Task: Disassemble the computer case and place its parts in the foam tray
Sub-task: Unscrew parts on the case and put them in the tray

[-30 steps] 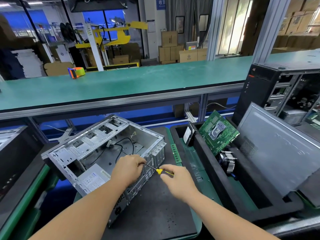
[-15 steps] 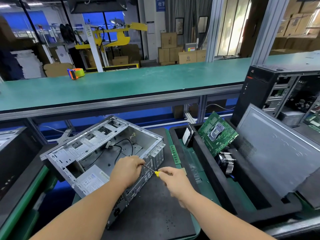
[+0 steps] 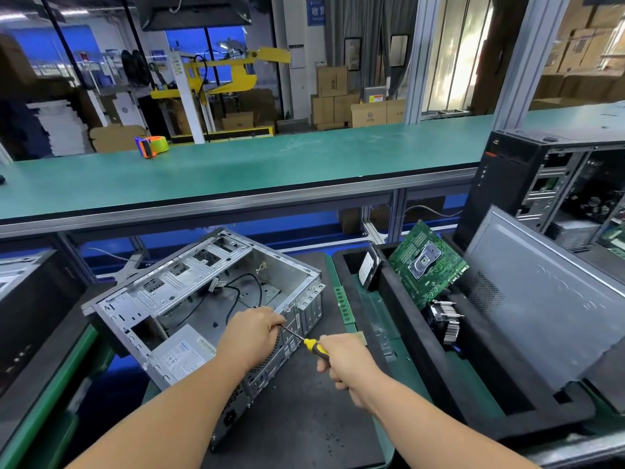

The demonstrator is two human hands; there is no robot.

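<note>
A long green counter [image 3: 257, 170] with a metal edge runs across the room, a tape dispenser [image 3: 152, 146] standing on it at the left. Behind it stand a yellow machine [image 3: 220, 79], stacked cardboard boxes [image 3: 341, 99] and grey curtains [image 3: 368, 35]. Bright windows [image 3: 463, 52] between aluminium posts [image 3: 521, 59] light the right side.

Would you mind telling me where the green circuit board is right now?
The green circuit board stands tilted in the black foam tray, right of centre in the head view, between a hard drive and a grey side panel, above the heatsink.
</note>
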